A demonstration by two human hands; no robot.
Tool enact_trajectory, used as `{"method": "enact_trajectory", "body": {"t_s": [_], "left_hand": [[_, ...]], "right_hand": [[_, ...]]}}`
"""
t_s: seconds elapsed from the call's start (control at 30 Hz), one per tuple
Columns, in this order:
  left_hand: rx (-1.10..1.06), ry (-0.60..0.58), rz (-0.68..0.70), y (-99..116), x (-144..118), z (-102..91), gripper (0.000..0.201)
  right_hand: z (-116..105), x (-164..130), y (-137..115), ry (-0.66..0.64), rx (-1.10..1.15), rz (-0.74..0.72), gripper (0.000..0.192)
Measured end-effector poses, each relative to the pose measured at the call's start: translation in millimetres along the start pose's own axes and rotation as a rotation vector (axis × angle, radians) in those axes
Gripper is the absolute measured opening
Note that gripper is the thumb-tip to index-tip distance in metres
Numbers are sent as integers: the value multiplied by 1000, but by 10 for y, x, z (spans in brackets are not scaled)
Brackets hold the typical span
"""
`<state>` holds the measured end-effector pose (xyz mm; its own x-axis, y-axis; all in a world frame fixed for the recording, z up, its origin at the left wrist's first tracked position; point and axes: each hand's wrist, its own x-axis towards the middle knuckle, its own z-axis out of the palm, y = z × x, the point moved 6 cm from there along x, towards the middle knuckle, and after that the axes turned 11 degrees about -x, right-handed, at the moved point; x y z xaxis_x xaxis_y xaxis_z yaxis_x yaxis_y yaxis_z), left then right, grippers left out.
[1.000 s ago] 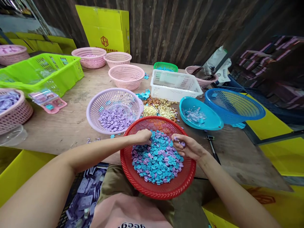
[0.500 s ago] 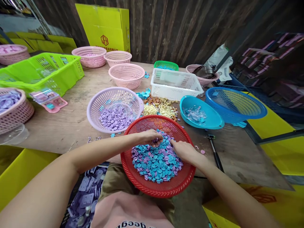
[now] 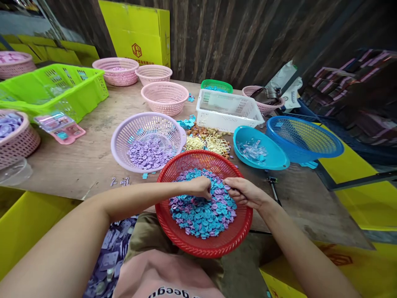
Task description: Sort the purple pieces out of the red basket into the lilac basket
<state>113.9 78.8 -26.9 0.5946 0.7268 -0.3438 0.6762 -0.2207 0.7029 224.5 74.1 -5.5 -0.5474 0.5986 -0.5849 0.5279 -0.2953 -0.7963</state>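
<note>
Here, both hands [image 3: 217,191] amid ridged round plastic pieces [image 3: 201,213], red mesh basket [image 3: 173,231].

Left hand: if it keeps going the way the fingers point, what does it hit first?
Likely the right hand: the left hand points right across the mixed blue and purple discs in the red basket; depth is unclear.

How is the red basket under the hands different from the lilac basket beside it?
The red basket holds mixed blue and purple round pieces; the lilac basket holds purple ones only. The red basket overhangs the table edge toward the lap with both hands in it; the lilac one rests wholly on the table, untouched. Both are round and perforated.
</note>
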Motion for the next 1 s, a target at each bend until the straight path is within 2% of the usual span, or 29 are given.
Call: {"method": "enact_trajectory", "body": {"t_s": [0.07, 0.13, 0.2, 0.27, 0.37, 0.43, 0.5, 0.53, 0.6, 0.67, 0.73, 0.83, 0.9, 1.0], "left_hand": [[-235, 10, 18, -79, -5, -81, 23], [-391, 52, 15, -156, -23, -172, 27], [-444, 103, -9, -215, -47, -233, 26], [-444, 125, -30, -238, -61, -235, 25], [-396, 116, -54, -212, -52, -153, 26], [-359, 86, -63, -160, -37, -74, 31], [-274, 61, -60, -79, -30, -9, 34], [-202, 61, -57, -34, -34, 12, 33], [8, 70, -48, 66, -51, 45, 28], [194, 75, -31, 162, -70, 88, 26], [298, 51, -7, 235, -73, 157, 23], [344, 22, 16, 276, -43, 249, 24], [329, 19, 21, 257, -12, 272, 24], [210, 20, -8, 156, 15, 229, 20]], "right_hand": [[-6, -21, -3, -64, 305, -26, 19], [-61, -20, -41, -41, 497, -112, 14], [-108, -3, -83, -9, 583, -186, 13], [-121, 31, -108, 17, 558, -206, 19], [-102, 101, -79, 96, 272, -140, 29], [-84, 136, -50, 184, -103, -95, 26], [-55, 153, -40, 284, -574, -58, 18], [-35, 157, -36, 331, -811, -24, 12], [12, 160, -16, 384, -1201, 80, 14], [65, 161, 0, 386, -1428, 168, 20], [121, 167, -3, 366, -1528, 191, 24], [137, 179, -20, 366, -1544, 190, 28], [87, 194, -18, 372, -1465, 185, 24], [-39, 224, -45, 401, -1216, 89, 16]]}}
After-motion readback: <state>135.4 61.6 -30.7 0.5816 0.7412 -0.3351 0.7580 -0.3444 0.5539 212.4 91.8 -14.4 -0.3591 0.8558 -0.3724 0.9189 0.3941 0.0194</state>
